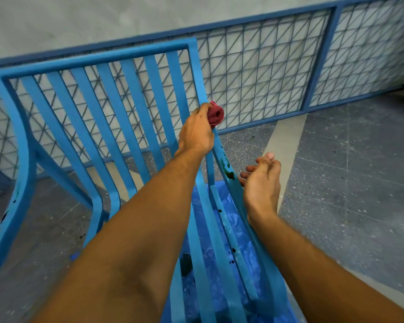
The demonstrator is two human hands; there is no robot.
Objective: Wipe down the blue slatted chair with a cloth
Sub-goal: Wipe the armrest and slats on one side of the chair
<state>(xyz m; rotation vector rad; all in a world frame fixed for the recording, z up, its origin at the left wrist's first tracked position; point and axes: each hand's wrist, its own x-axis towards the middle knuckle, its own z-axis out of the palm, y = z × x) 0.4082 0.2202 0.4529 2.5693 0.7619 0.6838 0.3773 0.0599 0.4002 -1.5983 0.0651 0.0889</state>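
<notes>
The blue slatted chair [117,117] fills the left and middle of the head view, its back slats running up to a top rail. My left hand [197,131] is closed around a bunched red cloth [215,114] and presses it against the chair's right side rail, about halfway up the back. My right hand [261,183] rests lower on the outer edge of the same right rail, fingers loosely curled against it. Dark smudges mark the rail between the two hands and lower down.
A blue plastic sheet [231,229] lies under the chair's right side. Behind the chair runs a blue metal mesh fence [278,66] along a grey wall. Grey speckled floor tiles [359,183] spread to the right.
</notes>
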